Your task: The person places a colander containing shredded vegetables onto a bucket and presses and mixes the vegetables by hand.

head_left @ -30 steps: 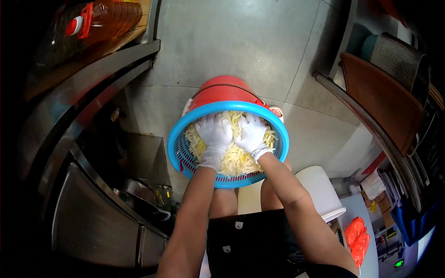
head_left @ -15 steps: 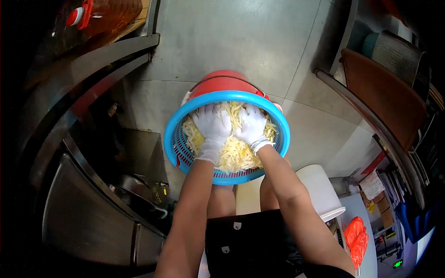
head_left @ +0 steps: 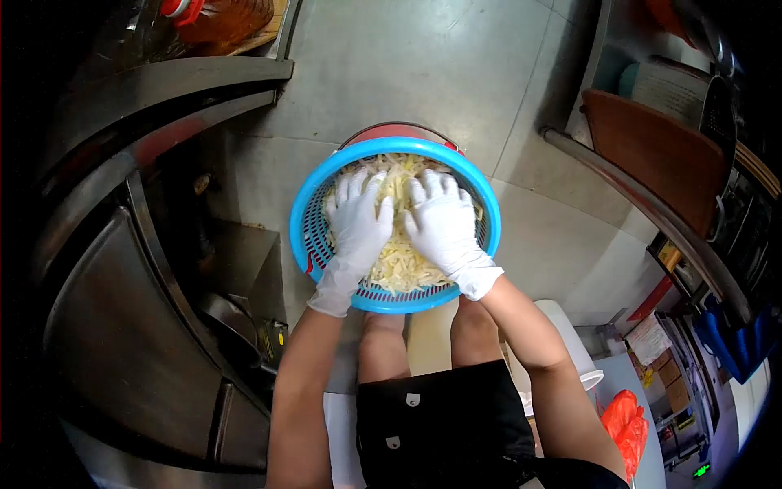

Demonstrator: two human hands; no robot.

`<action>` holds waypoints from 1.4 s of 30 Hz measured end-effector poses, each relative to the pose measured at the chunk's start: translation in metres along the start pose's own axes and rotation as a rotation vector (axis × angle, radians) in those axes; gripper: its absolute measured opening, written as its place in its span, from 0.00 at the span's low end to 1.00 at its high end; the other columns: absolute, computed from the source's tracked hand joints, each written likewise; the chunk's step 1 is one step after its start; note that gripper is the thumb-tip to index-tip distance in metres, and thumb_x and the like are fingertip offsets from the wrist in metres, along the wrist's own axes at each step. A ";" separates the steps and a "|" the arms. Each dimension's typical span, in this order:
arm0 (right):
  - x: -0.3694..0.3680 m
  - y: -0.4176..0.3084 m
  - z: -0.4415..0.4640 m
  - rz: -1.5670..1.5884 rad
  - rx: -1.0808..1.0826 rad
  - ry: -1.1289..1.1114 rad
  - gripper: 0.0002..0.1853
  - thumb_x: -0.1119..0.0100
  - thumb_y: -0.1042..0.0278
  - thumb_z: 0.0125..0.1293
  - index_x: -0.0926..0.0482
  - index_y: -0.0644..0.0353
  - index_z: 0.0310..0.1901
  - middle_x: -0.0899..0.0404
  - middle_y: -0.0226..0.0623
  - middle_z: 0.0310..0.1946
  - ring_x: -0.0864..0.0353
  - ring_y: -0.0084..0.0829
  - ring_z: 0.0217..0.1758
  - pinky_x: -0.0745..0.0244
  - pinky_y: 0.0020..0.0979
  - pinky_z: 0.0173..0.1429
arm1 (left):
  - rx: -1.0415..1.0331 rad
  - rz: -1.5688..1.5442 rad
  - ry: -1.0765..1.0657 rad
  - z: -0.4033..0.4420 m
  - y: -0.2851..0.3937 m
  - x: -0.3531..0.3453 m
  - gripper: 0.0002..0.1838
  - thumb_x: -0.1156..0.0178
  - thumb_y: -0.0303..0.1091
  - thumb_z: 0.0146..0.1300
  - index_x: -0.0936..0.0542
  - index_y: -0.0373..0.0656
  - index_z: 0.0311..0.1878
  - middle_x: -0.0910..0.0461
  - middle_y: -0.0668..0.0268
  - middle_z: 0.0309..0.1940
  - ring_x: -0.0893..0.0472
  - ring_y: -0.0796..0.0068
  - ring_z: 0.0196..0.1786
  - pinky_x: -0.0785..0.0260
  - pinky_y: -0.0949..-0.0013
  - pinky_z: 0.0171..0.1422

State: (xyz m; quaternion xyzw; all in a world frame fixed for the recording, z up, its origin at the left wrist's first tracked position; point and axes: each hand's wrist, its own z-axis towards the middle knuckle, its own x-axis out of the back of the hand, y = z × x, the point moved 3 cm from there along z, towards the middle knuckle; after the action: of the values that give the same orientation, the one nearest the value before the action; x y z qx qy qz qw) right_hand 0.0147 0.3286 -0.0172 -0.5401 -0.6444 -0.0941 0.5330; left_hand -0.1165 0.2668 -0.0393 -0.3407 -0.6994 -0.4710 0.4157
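Pale yellow-white vegetable shreds [head_left: 405, 262] lie in a blue plastic colander [head_left: 301, 224] with slotted sides. My left hand [head_left: 358, 220], in a white glove, rests on the shreds at the left with its fingers spread. On the right, my right hand [head_left: 444, 220], gloved the same way, lies on them palm down, fingers apart. Both hands point away from me, thumbs toward each other, and neither grips anything I can see. Under the colander's far side is a red bucket [head_left: 395, 130] with a wire handle, mostly hidden.
Tiled floor [head_left: 407, 65] stretches beyond the bucket. Metal equipment [head_left: 138, 326] stands close on the left, below a shelf with a red-capped jug [head_left: 224, 20]. A metal rail [head_left: 643, 216] runs along the right. A white bucket [head_left: 570, 342] and red plastic bag [head_left: 626, 432] are near my right arm.
Both hands have risen from among the shreds to lie flatter on top, more fully visible. The colander now covers more of the red bucket, and the camera view has shifted slightly.
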 end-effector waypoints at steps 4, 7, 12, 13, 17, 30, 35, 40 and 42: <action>-0.015 -0.015 0.041 0.208 0.359 0.140 0.21 0.43 0.61 0.61 0.23 0.62 0.54 0.23 0.50 0.54 0.26 0.49 0.59 0.31 0.49 0.64 | -0.002 -0.054 -0.084 0.007 -0.034 -0.006 0.22 0.49 0.38 0.67 0.24 0.43 0.61 0.24 0.53 0.58 0.28 0.53 0.64 0.41 0.49 0.69; -0.040 0.005 0.075 0.325 0.439 0.073 0.20 0.45 0.61 0.62 0.22 0.62 0.52 0.21 0.54 0.51 0.23 0.53 0.56 0.32 0.49 0.65 | -0.060 -0.244 -0.105 0.016 -0.055 -0.025 0.21 0.51 0.37 0.69 0.24 0.41 0.61 0.24 0.52 0.60 0.26 0.48 0.62 0.37 0.52 0.68; -0.029 0.014 0.074 0.205 0.072 -0.454 0.28 0.52 0.45 0.69 0.25 0.58 0.61 0.24 0.52 0.59 0.26 0.51 0.63 0.35 0.46 0.70 | -0.003 -0.242 -0.229 0.017 -0.057 -0.039 0.20 0.50 0.40 0.69 0.22 0.49 0.61 0.24 0.59 0.60 0.26 0.52 0.61 0.36 0.54 0.68; -0.033 0.022 0.072 0.228 0.057 -0.463 0.30 0.53 0.42 0.69 0.26 0.57 0.62 0.25 0.52 0.61 0.27 0.51 0.64 0.35 0.46 0.70 | 0.019 -0.214 -0.264 0.017 -0.057 -0.043 0.20 0.50 0.41 0.69 0.22 0.50 0.61 0.24 0.61 0.60 0.26 0.52 0.61 0.36 0.54 0.67; -0.052 0.048 0.063 0.274 0.004 -0.502 0.35 0.55 0.36 0.68 0.29 0.51 0.67 0.26 0.51 0.62 0.27 0.50 0.65 0.35 0.43 0.71 | 0.134 -0.205 -0.410 0.017 -0.045 -0.042 0.20 0.49 0.47 0.70 0.20 0.51 0.59 0.23 0.62 0.58 0.26 0.53 0.59 0.34 0.55 0.66; -0.057 0.038 -0.049 0.130 0.077 0.109 0.32 0.38 0.47 0.52 0.21 0.52 0.58 0.30 0.47 0.62 0.36 0.54 0.67 0.47 0.58 0.72 | 0.070 -0.082 0.017 -0.079 0.025 -0.034 0.30 0.47 0.60 0.62 0.22 0.50 0.60 0.29 0.56 0.61 0.35 0.41 0.65 0.46 0.36 0.66; -0.070 0.036 -0.040 0.228 0.057 0.372 0.25 0.35 0.51 0.47 0.20 0.52 0.47 0.27 0.42 0.51 0.31 0.49 0.58 0.37 0.53 0.58 | 0.128 -0.064 0.075 -0.066 0.016 -0.049 0.19 0.48 0.46 0.63 0.17 0.48 0.50 0.24 0.59 0.54 0.29 0.48 0.59 0.41 0.44 0.64; -0.079 0.043 -0.018 0.232 0.036 0.369 0.22 0.35 0.51 0.46 0.19 0.51 0.43 0.25 0.39 0.47 0.28 0.46 0.54 0.35 0.50 0.53 | 0.115 -0.043 0.089 -0.046 0.009 -0.054 0.16 0.48 0.41 0.62 0.17 0.44 0.44 0.22 0.60 0.49 0.27 0.51 0.49 0.39 0.48 0.57; -0.079 0.042 -0.016 0.210 0.040 0.391 0.21 0.35 0.51 0.46 0.19 0.51 0.41 0.25 0.39 0.46 0.28 0.46 0.51 0.34 0.49 0.52 | 0.113 -0.031 0.088 -0.042 0.007 -0.056 0.15 0.48 0.42 0.63 0.18 0.44 0.44 0.22 0.60 0.49 0.27 0.51 0.49 0.38 0.49 0.55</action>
State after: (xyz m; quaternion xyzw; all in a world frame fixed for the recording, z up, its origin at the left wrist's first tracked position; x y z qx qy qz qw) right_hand 0.0458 0.2876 -0.0917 -0.5651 -0.4707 -0.1280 0.6653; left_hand -0.0760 0.2243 -0.0788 -0.2849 -0.7112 -0.4515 0.4574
